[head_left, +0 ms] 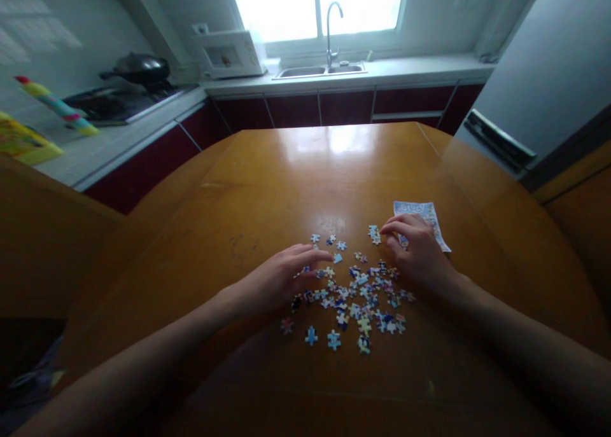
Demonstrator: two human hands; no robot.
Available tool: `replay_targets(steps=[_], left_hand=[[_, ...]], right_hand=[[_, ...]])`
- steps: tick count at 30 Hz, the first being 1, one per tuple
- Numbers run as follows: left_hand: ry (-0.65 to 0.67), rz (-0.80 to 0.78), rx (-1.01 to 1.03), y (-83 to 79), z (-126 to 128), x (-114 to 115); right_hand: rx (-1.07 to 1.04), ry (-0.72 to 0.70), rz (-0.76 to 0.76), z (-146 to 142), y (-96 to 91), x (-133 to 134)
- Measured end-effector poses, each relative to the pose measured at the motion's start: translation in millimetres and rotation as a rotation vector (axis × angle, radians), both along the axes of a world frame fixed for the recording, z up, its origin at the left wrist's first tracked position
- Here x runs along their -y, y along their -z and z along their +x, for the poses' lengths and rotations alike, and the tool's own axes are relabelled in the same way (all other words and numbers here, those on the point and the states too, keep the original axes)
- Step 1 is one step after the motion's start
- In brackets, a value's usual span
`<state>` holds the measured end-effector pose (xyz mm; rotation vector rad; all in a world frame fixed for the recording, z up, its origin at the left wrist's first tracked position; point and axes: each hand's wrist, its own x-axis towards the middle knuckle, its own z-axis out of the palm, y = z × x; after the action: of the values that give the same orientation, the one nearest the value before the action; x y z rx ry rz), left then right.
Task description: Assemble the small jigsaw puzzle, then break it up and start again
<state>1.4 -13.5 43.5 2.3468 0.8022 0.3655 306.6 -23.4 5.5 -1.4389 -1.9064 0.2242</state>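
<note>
The left hand (pixel 291 265) is held loosely open, its index finger stretched forward and its thumb set apart below, with nothing seen to be pinched between them. A light blue piece (pixel 338 259) is met by the index fingertip or lies just beside it; which of the 2 cannot be told. The right hand (pixel 416 238) is relaxed and partly curled, a gap being left between index finger and thumb, and no piece is seen to be gripped there. Its fingertips are held at the right edge of a small cluster of puzzle pieces (pixel 373 233); whether contact is made cannot be made out. A printed sheet (pixel 429 215) is partly covered by the right hand. The main heap of loose puzzle pieces (pixel 365 292) is spread on the wooden table (pixel 296 189) between and below the 2 hands, some pieces being overlapped. Along its near side, 4 pieces are set apart in a loose row: a reddish piece (pixel 286 325), a blue piece (pixel 311 336), a pale blue piece (pixel 334 340) and a dark-and-light piece (pixel 363 344). Beyond the table, a sink (pixel 305 72) is set into the counter (pixel 405 68) under a window.
</note>
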Motion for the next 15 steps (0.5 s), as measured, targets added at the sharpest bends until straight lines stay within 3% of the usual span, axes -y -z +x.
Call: replay_targets(steps=[3,8,15], left_hand=[[-0.023,-0.039,0.065,4.6,0.7,-6.1],[-0.295,-0.116,0.191,22.1,3.0,-13.4],[-0.376,0.037,0.286,28.4,3.6,-12.6]], right_hand=[[-0.003,0.003,-0.003,-0.8,-0.3,0.2],[-0.006,0.002,-0.007,-0.7,-0.9,0.7],[-0.019,-0.017,-0.009,-2.1,-4.4,2.3]])
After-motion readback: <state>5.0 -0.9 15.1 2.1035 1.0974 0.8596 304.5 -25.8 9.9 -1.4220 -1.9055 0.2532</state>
